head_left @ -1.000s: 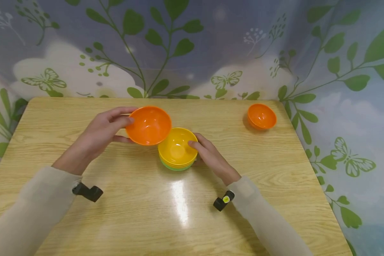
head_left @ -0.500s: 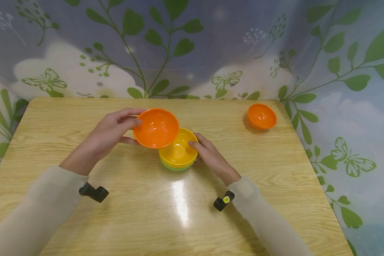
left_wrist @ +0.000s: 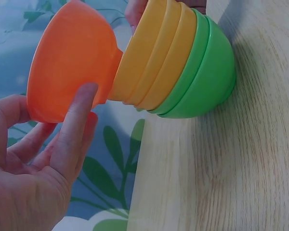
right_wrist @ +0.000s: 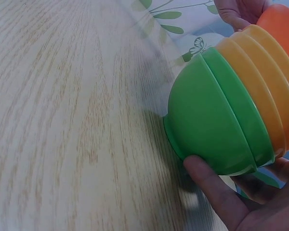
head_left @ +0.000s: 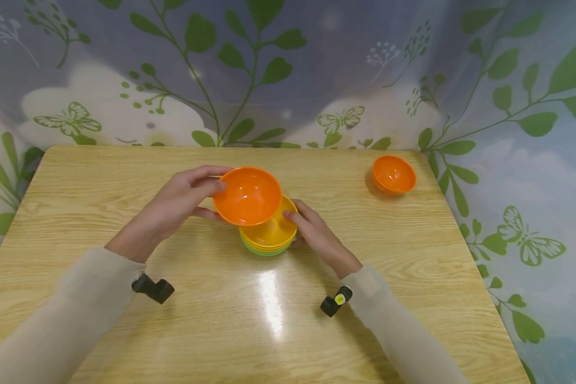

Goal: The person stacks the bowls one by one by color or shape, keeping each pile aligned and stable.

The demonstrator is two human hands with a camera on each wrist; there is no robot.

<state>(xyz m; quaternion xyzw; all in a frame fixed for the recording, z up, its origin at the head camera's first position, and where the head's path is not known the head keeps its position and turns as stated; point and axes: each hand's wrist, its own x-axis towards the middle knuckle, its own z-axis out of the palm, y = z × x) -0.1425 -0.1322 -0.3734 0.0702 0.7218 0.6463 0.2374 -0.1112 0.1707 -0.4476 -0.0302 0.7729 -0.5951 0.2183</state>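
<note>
My left hand [head_left: 187,196] pinches an orange bowl [head_left: 247,196] by its left side, thumb at the rim and fingers under the outside. This bowl is right way up and overlaps the far left part of a bowl stack in the head view. In the left wrist view, its foot is close over the top yellow bowl [left_wrist: 143,50]. Yellow bowls are nested above two green bowls [right_wrist: 209,113], and the stack rests on the table. My right hand [head_left: 319,237] grips the stack from the right, its thumb over the yellow rim and a fingertip low against the green bowl.
Another orange bowl [head_left: 393,175] stands at the table's far right corner. The wooden table [head_left: 211,320] meets a wall covering [head_left: 317,69] with leaves and butterflies at its back edge. Black wrist cameras [head_left: 153,289] sit on both sleeves.
My left hand has carried the orange bowl rightward and slightly nearer, so it now covers more of the top yellow bowl. The right hand and stack have stayed in place.
</note>
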